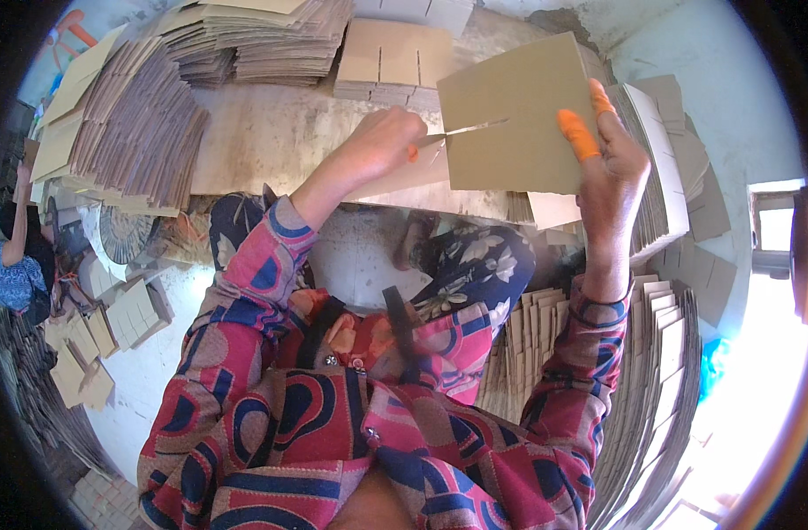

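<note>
My right hand (pixel 616 168) grips the right edge of a square brown cardboard sheet (pixel 514 163), holding it tilted up above the table. Orange covers sit on its thumb and a fingertip. Closed in a fist, my left hand (pixel 382 141) holds a thin-bladed tool (pixel 433 140) at the sheet's left edge, in line with a narrow slit. The fist hides the handle, so I cannot tell scissors from a knife. A bit of orange shows under that hand. Another cardboard piece (pixel 404 180) lies on the table below.
Cardboard stacks stand on the wooden table (pixel 263 132): a tall leaning one (pixel 139 124) at left and a slotted one (pixel 391 62) at the back. More slotted sheets (pixel 647 168) stand at right, with rows (pixel 656 380) beside my right arm. Another person (pixel 20 265) is at far left.
</note>
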The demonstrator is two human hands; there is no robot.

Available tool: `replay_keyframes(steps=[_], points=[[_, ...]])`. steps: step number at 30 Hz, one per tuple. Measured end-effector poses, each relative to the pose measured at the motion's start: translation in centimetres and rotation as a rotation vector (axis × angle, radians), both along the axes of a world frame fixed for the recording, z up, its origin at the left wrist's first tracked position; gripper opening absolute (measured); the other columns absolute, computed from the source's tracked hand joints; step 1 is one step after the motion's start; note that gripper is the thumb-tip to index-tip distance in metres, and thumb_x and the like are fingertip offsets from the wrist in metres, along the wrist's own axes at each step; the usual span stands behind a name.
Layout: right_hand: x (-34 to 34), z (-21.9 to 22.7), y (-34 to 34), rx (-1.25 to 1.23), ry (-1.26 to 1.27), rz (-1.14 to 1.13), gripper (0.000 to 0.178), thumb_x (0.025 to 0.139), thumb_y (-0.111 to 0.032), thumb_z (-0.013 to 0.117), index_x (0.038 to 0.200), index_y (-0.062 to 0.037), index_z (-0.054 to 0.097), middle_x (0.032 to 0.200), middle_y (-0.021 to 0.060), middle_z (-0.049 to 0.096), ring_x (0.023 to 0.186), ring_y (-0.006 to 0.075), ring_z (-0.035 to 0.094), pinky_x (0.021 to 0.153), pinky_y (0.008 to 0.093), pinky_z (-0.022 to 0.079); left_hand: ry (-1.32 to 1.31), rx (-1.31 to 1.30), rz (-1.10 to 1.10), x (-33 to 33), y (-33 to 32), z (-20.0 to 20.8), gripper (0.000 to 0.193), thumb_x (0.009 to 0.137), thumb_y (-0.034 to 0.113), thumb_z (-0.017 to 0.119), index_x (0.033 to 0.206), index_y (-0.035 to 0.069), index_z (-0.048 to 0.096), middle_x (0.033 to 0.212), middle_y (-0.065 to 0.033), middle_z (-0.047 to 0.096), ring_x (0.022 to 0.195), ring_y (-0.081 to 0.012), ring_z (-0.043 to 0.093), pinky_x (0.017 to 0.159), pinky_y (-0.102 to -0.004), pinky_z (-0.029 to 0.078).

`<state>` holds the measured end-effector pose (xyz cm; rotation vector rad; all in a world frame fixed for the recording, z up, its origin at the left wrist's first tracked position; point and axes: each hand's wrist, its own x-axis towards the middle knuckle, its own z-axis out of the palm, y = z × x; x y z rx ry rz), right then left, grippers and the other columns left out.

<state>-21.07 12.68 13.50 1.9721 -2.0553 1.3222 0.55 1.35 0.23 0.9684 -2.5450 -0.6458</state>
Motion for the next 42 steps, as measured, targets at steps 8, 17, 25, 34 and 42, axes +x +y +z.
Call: replay_keyframes(steps=[8,17,25,34,42], points=[[1.2,-0.6,-1.8,0.099,0.072,0.089,0.036,0.088,-0.012,0.069,0.118,0.0063,0.061,0.124,0.0205,0.062,0.099,0.0083,0.061,0.085,0.0268,0.050,-0.016,0.008,0.027,-0.3,0.3,0.1,0.006,0.072,0.004,0.064,0.075,-0.001,0.062,0.074,-0.0246,0.061,0.080,-0.0441,0.061,0.069,-0.0501,0.048],[0.7,-0.6,-4.0,0.137,0.237,0.202,0.036,0.088,-0.013,0.068,0.119,0.0034,0.060,0.118,0.0200,0.064,0.068,0.0115,0.056,0.069,0.0283,0.051,0.031,-0.031,0.038,-0.4,0.3,0.2,0.011,0.072,0.009,0.066,0.076,-0.001,0.062,0.075,-0.0257,0.061,0.078,-0.0446,0.061,0.069,-0.0502,0.048],[0.7,-3.4,-5.2,0.138,0.189,0.423,0.035,0.087,-0.001,0.061,0.122,0.0029,0.059,0.103,0.0306,0.062,0.081,0.0282,0.070,0.070,0.0344,0.052,0.012,-0.114,0.011,-0.7,0.4,-0.2,0.011,0.074,0.008,0.066,0.082,0.001,0.064,0.077,-0.0240,0.062,0.078,-0.0437,0.061,0.070,-0.0509,0.049],[1.1,-5.2,-5.2,0.210,0.262,0.360,0.045,0.084,0.002,0.061,0.129,0.0015,0.053,0.081,0.0319,0.059,0.077,0.0442,0.063,0.066,0.0400,0.051,-0.007,-0.066,0.045,-0.9,0.4,-0.1,0.012,0.073,0.006,0.066,0.084,0.003,0.066,0.077,-0.0230,0.062,0.079,-0.0418,0.061,0.070,-0.0511,0.049],[1.6,-12.8,-4.0,0.354,0.459,0.410,0.038,0.092,-0.019,0.055,0.123,0.0011,0.048,0.076,0.0218,0.065,0.071,0.0399,0.065,0.061,0.0454,0.053,0.065,-0.142,-0.005,-1.0,0.6,-0.4,0.009,0.075,0.007,0.064,0.081,0.001,0.063,0.077,-0.0216,0.062,0.080,-0.0410,0.060,0.071,-0.0499,0.047]])
